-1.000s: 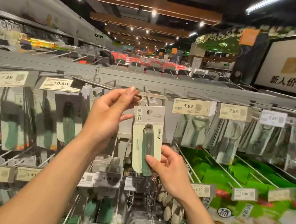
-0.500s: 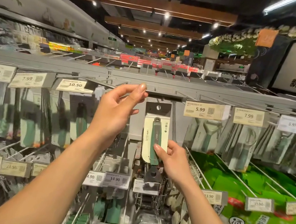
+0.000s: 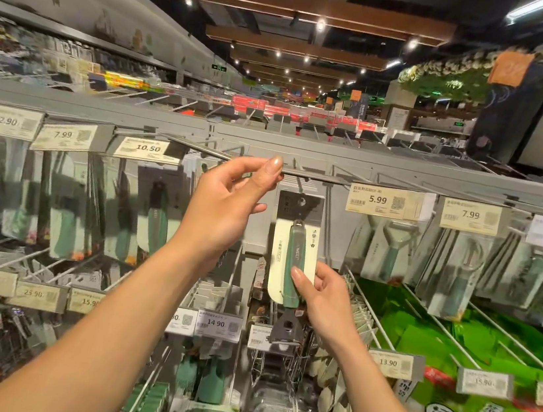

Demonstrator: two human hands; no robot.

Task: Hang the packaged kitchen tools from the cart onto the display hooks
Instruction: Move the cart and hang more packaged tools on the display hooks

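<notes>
A packaged kitchen tool point(image 3: 295, 250), a green-handled tool on a cream and grey card, hangs upright in the middle of the rack. My right hand point(image 3: 323, 302) holds its lower end, thumb on the green handle. My left hand point(image 3: 228, 207) is raised at the long metal display hook point(image 3: 315, 176) above the package, pinching the hook's bar between thumb and forefinger. The card's punched hole sits just below that bar; whether it is on the hook I cannot tell. The cart is out of view.
Rows of hooks with hanging green-handled knives point(image 3: 157, 222) to the left and peelers point(image 3: 391, 252) to the right flank the spot. Price tags point(image 3: 384, 201) front each hook. A lower row of hooks carries green packets point(image 3: 426, 333) at right.
The package has moved up and back toward the rack under the hook bar, with my right hand following. My left hand has stayed at the hook. The view has shifted slightly left.
</notes>
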